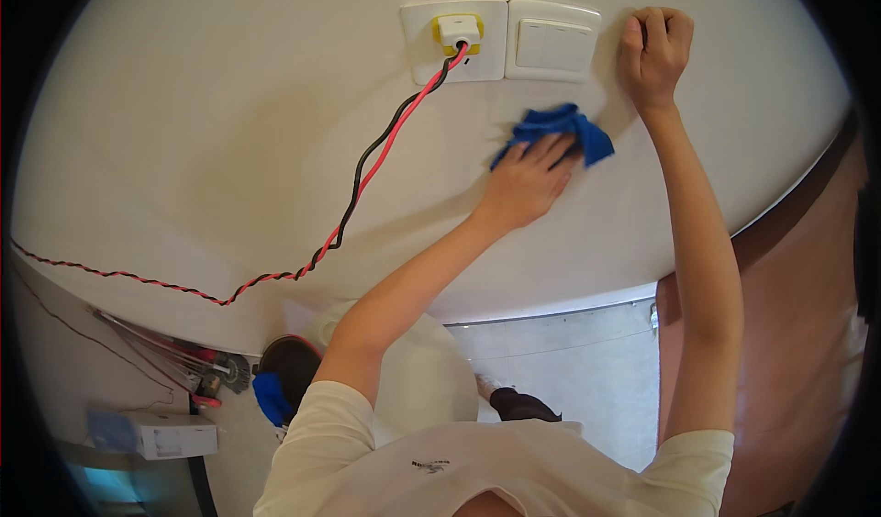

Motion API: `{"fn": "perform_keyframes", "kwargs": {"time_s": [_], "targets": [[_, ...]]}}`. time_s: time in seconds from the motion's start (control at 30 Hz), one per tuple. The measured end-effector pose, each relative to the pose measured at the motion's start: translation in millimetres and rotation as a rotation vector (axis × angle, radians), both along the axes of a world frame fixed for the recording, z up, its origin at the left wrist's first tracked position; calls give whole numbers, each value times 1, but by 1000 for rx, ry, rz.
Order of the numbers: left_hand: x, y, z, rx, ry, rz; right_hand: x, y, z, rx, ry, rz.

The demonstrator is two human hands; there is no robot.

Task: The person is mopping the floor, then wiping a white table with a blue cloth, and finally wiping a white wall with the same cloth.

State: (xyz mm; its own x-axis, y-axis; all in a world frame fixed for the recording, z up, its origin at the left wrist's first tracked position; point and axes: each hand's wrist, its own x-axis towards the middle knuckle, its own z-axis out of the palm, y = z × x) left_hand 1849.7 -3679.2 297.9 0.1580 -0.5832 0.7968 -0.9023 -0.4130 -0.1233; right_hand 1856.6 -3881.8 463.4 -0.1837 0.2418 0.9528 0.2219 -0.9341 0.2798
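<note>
My left hand (530,180) presses a crumpled blue cloth (568,126) flat against the white wall (275,138), just below the switch plate. My right hand (657,49) is curled into a loose fist against the wall, to the right of the switches, with nothing seen in it. Above the cloth is a white multi-rocker light switch (556,43). Beside it, on the left, a wall socket plate (421,39) holds a white plug (459,30) with yellow around it. From the plug hangs a twisted red and black cable (375,159).
The cable runs down along the wall to the far left. Below stand a rounded white object (427,372), a dark bin or bucket (290,365) with a blue cloth (272,396) on its rim, brushes with long handles (230,369) and a white box (179,438). A brown surface (778,352) lies at right.
</note>
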Motion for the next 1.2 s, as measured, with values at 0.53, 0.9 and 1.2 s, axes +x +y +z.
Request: {"fn": "perform_keyframes", "kwargs": {"time_s": [0.53,0.9,1.2], "targets": [[17,132,-121,67,195,386,-6,4,3,-1,10,-19],[-5,-13,2,47,-13,21,-8,7,2,27,2,-3],[-6,99,-168,436,327,207,-6,11,2,22,13,31]]}}
